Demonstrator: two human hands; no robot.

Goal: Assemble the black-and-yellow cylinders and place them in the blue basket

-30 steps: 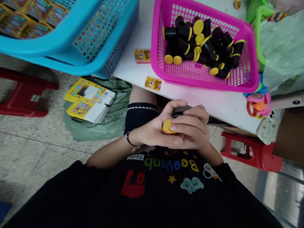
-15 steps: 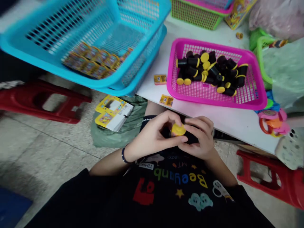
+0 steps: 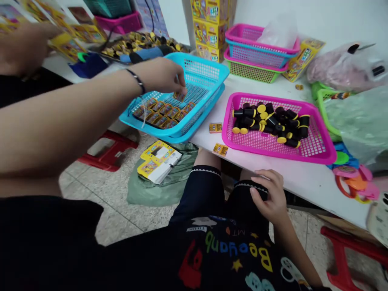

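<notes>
My left hand (image 3: pixel 165 76) reaches over the blue basket (image 3: pixel 209 83), fingertips pinched on a small labelled tub (image 3: pixel 179 96). Rows of similar tubs (image 3: pixel 162 113) with orange-and-yellow labels stand in that basket, just below the hand. Over my lap, by the table edge, my right hand (image 3: pixel 270 194) hangs with loosely bent fingers apart and holds nothing. Beyond it, a pink basket (image 3: pixel 254 147) holds several black tubs (image 3: pixel 273 119) with yellow lids. Two small stacks of labels, one standing back (image 3: pixel 215 127) and one at the edge (image 3: pixel 220 149), lie beside the pink basket.
Another person's hand (image 3: pixel 26 46) is at the far left, near yellow boxes. A heap of yellow and black tubs (image 3: pixel 142 42) lies behind the blue basket. Stacked baskets (image 3: pixel 257 60) and plastic bags (image 3: pixel 360 113) stand at the back and right. Red stools (image 3: pixel 106 153) flank me.
Both hands were together over my lap around a yellow-lidded tub. My left hand has carried a tub leftward over the blue basket; my right hand has let go. The view has tilted up.
</notes>
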